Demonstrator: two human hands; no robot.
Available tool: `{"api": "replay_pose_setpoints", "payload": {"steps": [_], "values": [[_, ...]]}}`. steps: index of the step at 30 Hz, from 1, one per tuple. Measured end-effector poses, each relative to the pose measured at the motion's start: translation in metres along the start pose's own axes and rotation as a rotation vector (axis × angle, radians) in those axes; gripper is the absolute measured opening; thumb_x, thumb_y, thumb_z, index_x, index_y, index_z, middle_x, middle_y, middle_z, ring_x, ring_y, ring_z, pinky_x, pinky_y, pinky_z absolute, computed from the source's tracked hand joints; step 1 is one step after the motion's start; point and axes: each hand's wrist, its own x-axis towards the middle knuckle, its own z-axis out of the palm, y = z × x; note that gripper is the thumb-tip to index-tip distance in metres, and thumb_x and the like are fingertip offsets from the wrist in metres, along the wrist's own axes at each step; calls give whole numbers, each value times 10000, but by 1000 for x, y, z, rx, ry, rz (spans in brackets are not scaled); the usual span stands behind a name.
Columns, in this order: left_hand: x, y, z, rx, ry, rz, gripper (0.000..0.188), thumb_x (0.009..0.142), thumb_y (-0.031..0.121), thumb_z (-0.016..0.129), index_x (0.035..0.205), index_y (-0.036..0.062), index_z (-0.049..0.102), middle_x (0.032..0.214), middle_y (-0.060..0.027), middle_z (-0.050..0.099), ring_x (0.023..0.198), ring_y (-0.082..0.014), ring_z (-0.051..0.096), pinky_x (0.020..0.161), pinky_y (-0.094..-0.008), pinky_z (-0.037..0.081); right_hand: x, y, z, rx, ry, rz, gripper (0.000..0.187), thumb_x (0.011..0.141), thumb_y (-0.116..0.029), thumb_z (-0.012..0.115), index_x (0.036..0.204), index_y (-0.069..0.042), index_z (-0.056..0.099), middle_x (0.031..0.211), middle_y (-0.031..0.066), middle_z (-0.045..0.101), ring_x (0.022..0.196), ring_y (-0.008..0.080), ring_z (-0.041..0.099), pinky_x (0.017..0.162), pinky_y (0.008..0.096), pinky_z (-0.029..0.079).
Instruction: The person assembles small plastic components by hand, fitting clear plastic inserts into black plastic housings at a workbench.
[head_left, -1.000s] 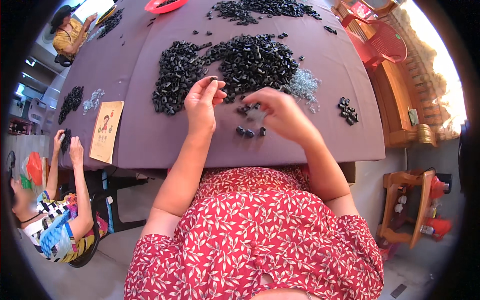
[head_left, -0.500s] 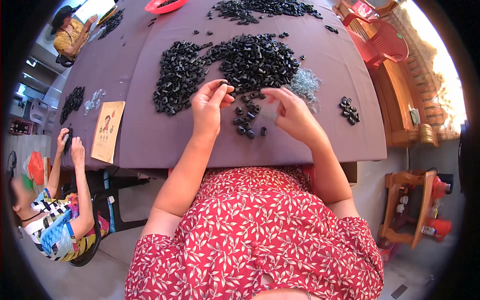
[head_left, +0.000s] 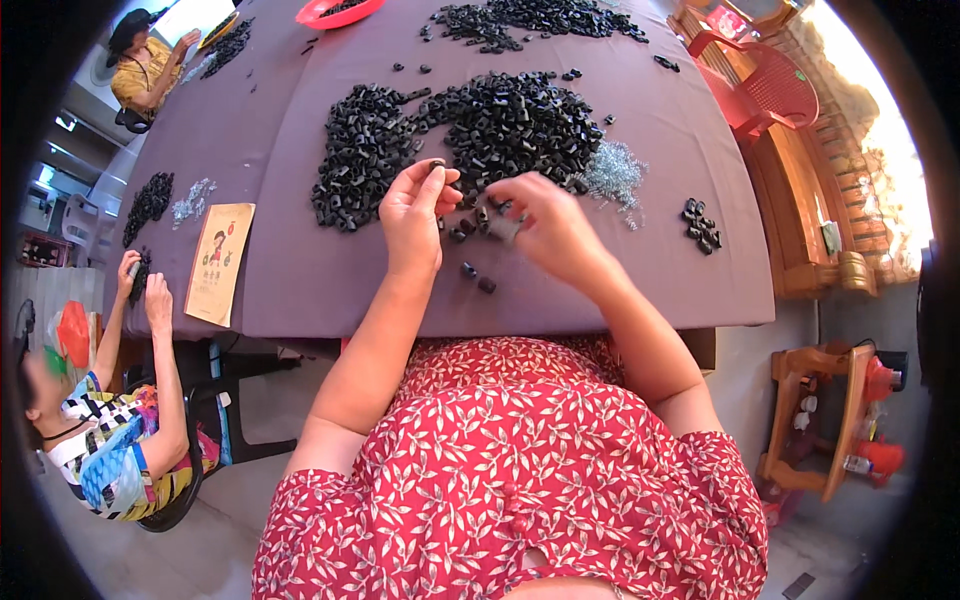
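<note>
My left hand [head_left: 412,225] is closed, its thumb and fingertips pinching a small black plastic piece [head_left: 438,164] at the near edge of the heap. My right hand [head_left: 552,232] is close beside it, over loose black pieces, its bent fingers smeared by motion, so I cannot tell whether it holds anything. Beyond my hands lies a large heap of black plastic pieces [head_left: 525,125], joined to another heap [head_left: 358,165] on the left. Small clear pieces [head_left: 615,172] are spread at the heap's right side. A few loose black pieces [head_left: 486,285] lie nearer to me.
A small group of black pieces [head_left: 701,227] is on the right of the covered table [head_left: 690,290]. A booklet [head_left: 218,265] lies left. Farther off are a red bowl [head_left: 340,12] and more black pieces [head_left: 470,28]. Two people, one near left [head_left: 110,440], one far left [head_left: 145,80], sit there.
My right hand has moved left and closer to my left hand, over the loose pieces. Fewer loose pieces show in front of it. My left hand still pinches a piece.
</note>
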Motion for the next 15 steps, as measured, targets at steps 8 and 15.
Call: {"api": "replay_pose_setpoints", "payload": {"steps": [8,15], "values": [[5,1,-4,-42,77,37,128,951,110,640,1059,47,666,922,-68,721,681,-96,650,596,-207,508,0,17,-2,-303,-43,-55,495,706,48,597,1197,-14,600,1081,154,614,1007,334,632,911,409,509],[2,4,-1,-39,119,32,131,949,110,639,1060,45,660,905,-55,720,658,-83,637,592,-196,489,21,17,13,-144,-36,-155,370,731,25,603,1096,-8,655,1069,143,621,991,339,639,887,412,522]]}}
